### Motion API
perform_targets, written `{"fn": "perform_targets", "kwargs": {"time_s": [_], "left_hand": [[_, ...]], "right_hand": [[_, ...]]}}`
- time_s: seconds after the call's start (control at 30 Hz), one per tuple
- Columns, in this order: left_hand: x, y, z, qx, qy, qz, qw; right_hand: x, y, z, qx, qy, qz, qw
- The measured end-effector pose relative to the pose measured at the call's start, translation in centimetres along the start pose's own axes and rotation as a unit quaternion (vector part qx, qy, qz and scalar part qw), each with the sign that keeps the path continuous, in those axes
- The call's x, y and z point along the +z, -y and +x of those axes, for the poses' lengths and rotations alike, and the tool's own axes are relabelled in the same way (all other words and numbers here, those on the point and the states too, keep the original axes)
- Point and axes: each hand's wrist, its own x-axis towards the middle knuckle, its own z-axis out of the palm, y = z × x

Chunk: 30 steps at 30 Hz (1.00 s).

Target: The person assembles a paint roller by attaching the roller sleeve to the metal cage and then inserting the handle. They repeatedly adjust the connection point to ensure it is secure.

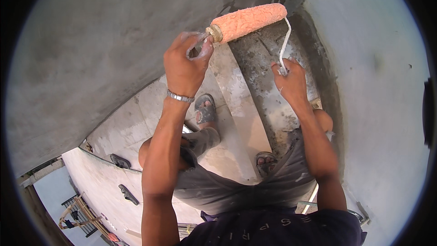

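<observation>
A paint roller with a lumpy orange sleeve (250,21) spans the space between my two hands, close to the grey wall. My left hand (187,61), its fingers coated in something whitish, pinches the roller's dirty left end with thumb and forefinger. From the right end a bent white wire frame (287,41) runs down into my right hand (292,81), whose fingers are closed on it. The grip of the roller, if it has one, is hidden beneath that hand.
A grey plastered wall (95,50) rises on the left and ahead; a paler wall (373,109) stands close on the right. Below me, a tiled ledge (241,105) borders a wet, dirty strip of floor (273,91). Loose sandals (129,194) lie lower left.
</observation>
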Motion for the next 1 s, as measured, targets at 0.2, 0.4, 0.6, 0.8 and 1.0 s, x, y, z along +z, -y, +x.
{"fn": "perform_targets", "kwargs": {"time_s": [0.2,0.4,0.6,0.8,1.0], "left_hand": [[-0.1,-0.4,0.5,-0.064,0.013,-0.053,0.996],[-0.2,-0.7,0.7,0.046,0.001,-0.012,0.999],[-0.1,-0.9,0.9,0.046,-0.017,-0.004,0.999],[0.2,-0.6,0.4,-0.063,-0.006,-0.133,0.989],[0.9,-0.7,0.7,-0.24,0.087,-0.349,0.902]], "right_hand": [[-0.2,0.1,0.0,-0.029,-0.015,0.019,0.999],[-0.6,0.5,-0.1,-0.03,-0.03,0.03,0.999],[-0.5,0.3,-0.1,-0.067,-0.07,0.061,0.993],[-0.7,1.3,0.0,-0.07,-0.105,0.097,0.987],[-0.5,1.3,0.3,-0.133,-0.172,0.112,0.97]]}}
